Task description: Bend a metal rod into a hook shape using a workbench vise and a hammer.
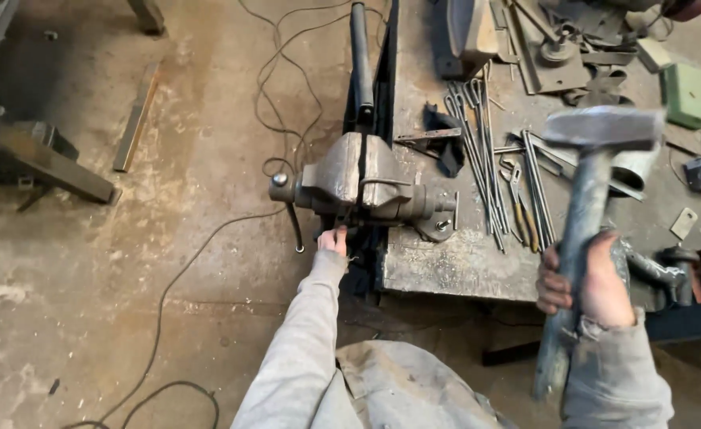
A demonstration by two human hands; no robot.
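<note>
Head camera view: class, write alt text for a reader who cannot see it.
A person's right hand holds a raised hammer while the left hand touches the underside of a bench vise bolted to the edge of a metal workbench. Thin rods and scrap lie on the bench.

A vise (pixel 362 187) sits in the middle of the frame, fixed on the left edge of a workbench (pixel 454 266) that fills the upper right. Behind the vise, toward the top of the frame, a long bar (pixel 360 56) stands up from its jaws. The left hand (pixel 333 240) is just below the vise and touches its near side. To the right of the vise, a bundle of thin rods (pixel 477 151) lies on the bench, and pliers (pixel 521 210) lie just beside the rods. The right hand (pixel 593 282) is at the lower right and grips a hammer (pixel 585 206), whose head is above the bench. Cables (pixel 168 294) run over the floor (pixel 88 262) at the left, and a flat bar (pixel 136 119) lies on the floor in the upper left.
</note>
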